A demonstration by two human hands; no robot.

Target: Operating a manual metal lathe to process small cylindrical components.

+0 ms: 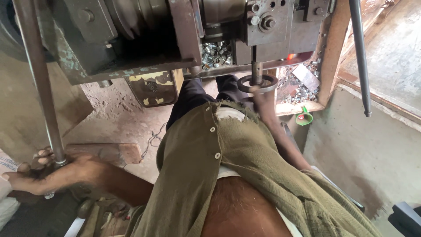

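My left hand [41, 173] is closed around the lower end of a long steel lever bar [41, 83] that rises to the top left. My right hand [263, 97] reaches forward under a heavy grey press machine [144, 35] and holds a dark metal ring [258, 84]. The ring sits around the machine's vertical punch pin [256, 68]. My olive button shirt [228, 166] and dark trousers [197, 94] fill the middle of the view.
Shiny small metal nuts [216, 53] are heaped inside the machine. Scrap pieces lie in a wooden tray [299, 83] at right, with a small green object [303, 117] below it. A second dark rod [360, 57] hangs at right. A worn yellow metal box [153, 87] stands on the dirt floor.
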